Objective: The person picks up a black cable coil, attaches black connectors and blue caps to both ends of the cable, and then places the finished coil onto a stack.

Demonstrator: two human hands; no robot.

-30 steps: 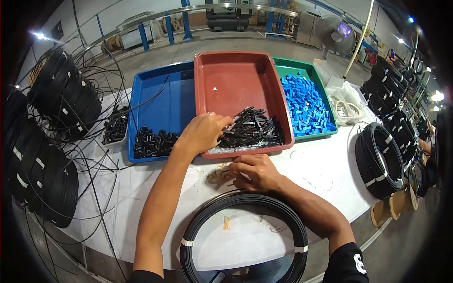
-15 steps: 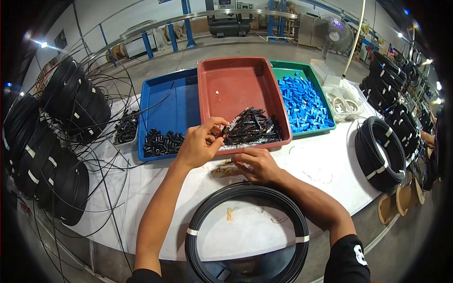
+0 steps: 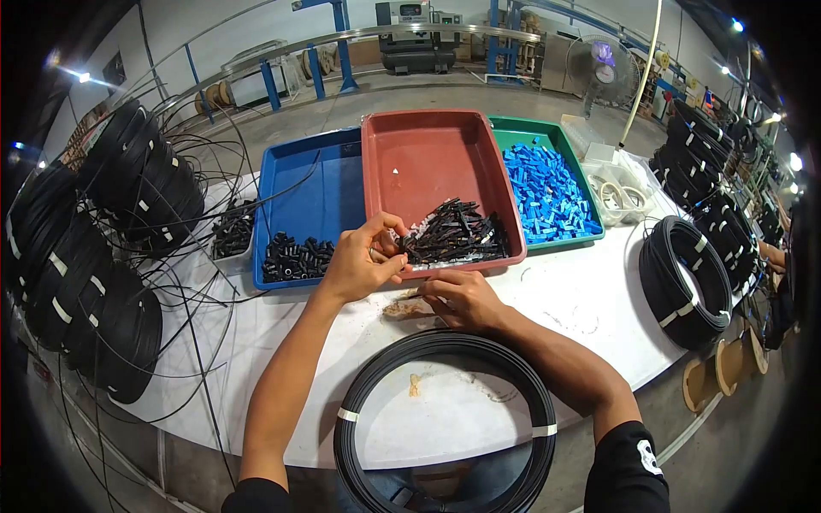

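Slender black parts [image 3: 457, 235], too many to count, lie in the near end of the red tray [image 3: 432, 162], long axes crossing at many angles. At their left edge, the left hand [image 3: 363, 261] has thumb and fingertips close together; the right hand [image 3: 462, 297] curls just outside. I cannot tell whether either holds anything. One blue tray [image 3: 312, 192] and one green tray [image 3: 520, 135] flank the red on a white table [image 3: 599, 282], grey floor [image 3: 410, 96] and one fan [image 3: 603, 75] beyond.

Person across from me: black fabric short sleeves [image 3: 617, 480], white print [image 3: 647, 456] on the right one, blue denim-looking trousers [image 3: 494, 475]. Left hand [image 3: 363, 258], right hand [image 3: 462, 299] bare.
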